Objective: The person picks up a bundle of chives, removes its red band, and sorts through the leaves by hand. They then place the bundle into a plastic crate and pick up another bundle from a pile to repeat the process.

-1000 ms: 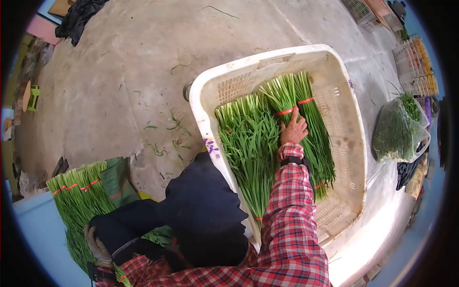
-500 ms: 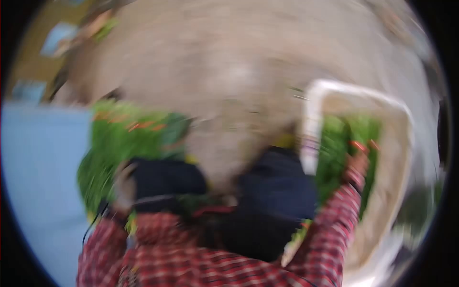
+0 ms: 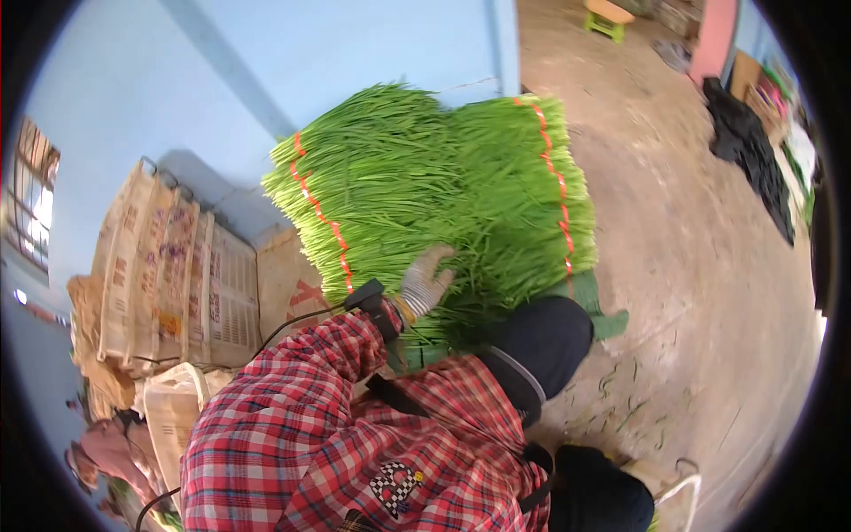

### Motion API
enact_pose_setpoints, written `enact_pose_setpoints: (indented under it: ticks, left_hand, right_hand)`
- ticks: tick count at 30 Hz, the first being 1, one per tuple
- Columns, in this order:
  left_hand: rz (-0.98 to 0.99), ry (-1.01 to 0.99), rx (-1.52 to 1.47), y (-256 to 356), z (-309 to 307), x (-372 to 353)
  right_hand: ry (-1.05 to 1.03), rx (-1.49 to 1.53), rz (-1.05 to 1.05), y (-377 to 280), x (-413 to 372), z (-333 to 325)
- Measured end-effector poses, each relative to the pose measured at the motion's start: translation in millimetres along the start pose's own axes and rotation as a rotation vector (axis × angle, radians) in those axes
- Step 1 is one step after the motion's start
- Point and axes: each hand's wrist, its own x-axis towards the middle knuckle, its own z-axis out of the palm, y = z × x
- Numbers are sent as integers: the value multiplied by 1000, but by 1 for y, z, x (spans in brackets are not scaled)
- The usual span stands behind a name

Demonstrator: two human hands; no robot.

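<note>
A stack of long, thin greens that look like garlic chives (image 3: 381,182) lies against the blue wall, in two rows with leafy tips meeting in the middle. Orange-red ties (image 3: 321,215) band the bundles near their pale stem ends. My left hand (image 3: 427,282), in a pale glove with a striped cuff, rests on the near edge of the leaves, fingers apart and grasping nothing visible. Under the stack, a dark green sheet (image 3: 610,324) shows at the near side. My right hand is out of view, hidden beyond my body or the frame's edge.
Stacked plastic crates (image 3: 168,266) lean by the wall at left, with another crate (image 3: 173,412) nearer. A person (image 3: 120,457) is at lower left. A crate's white rim (image 3: 687,489) shows at lower right. Leaf scraps (image 3: 629,408) litter the floor. A small stool (image 3: 607,18) stands far off.
My view has swung left from the floor to the stack by the wall. My right hand, earlier on a banded bunch in the white crate, has left the view. My left hand remains by the stack.
</note>
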Motion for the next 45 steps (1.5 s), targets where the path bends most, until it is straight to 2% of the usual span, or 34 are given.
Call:
enact_pose_setpoints:
  ticks: [2,4,8,10,11,13,14,16,17,22,25,28,32,34,36,38,40,42,43,44,45]
  left_hand:
    - [-90,200,25,-67,-38,9]
    - [-155,388,86,-103,-96,30]
    - [-234,604,413,-177,-201,85]
    - [-397,528,478,-194,-245,119]
    - [-400,530,468,-213,-259,134]
    - [-396,439,753,-246,-285,159]
    - [-390,437,748,-257,-294,170]
    - [-535,317,891,-270,-307,191]
    - [-574,280,870,-270,-311,198]
    - [-647,129,969,-302,-315,222]
    - [-736,-41,1096,-300,-313,230]
    - [-745,-73,1155,-302,-314,236]
    - [-819,-109,992,-304,-330,250]
    - [-910,-264,1062,-273,-326,260]
    - [-874,-292,1310,-274,-316,264]
    - [-660,-198,1449,-276,-315,251]
    - [-720,-145,1040,-321,-330,252]
    - [-702,-156,899,-313,-335,251]
    - [-605,-121,1006,-329,-340,251]
    - [-577,-120,1024,-307,-335,249]
    - [-691,-209,1163,-280,-324,253]
  right_hand:
    - [-72,89,-46,-60,2,18]
    - [-154,172,-88,-118,3,33]
    - [-298,238,-104,-174,6,56]
    - [-346,237,-93,-188,7,60]
    - [-362,238,-84,-193,8,61]
    - [-398,229,-64,-200,9,64]
    - [-410,224,-45,-201,10,66]
    - [-435,212,-8,-194,11,70]
    - [-441,204,8,-191,13,70]
    - [-465,175,97,-164,14,65]
    - [-480,161,138,-152,14,61]
    - [-487,151,174,-140,12,57]
    - [-472,154,239,-116,5,42]
    - [-456,163,274,-91,1,35]
    - [-448,177,309,-85,-9,27]
    - [-429,195,345,-68,-17,17]
    - [-416,198,366,-61,-24,1]
    - [-406,201,391,-54,-30,-11]
    - [-400,205,402,-51,-33,-16]
    - [-398,221,424,-38,-43,-18]
    - [-394,225,438,-32,-47,-22]
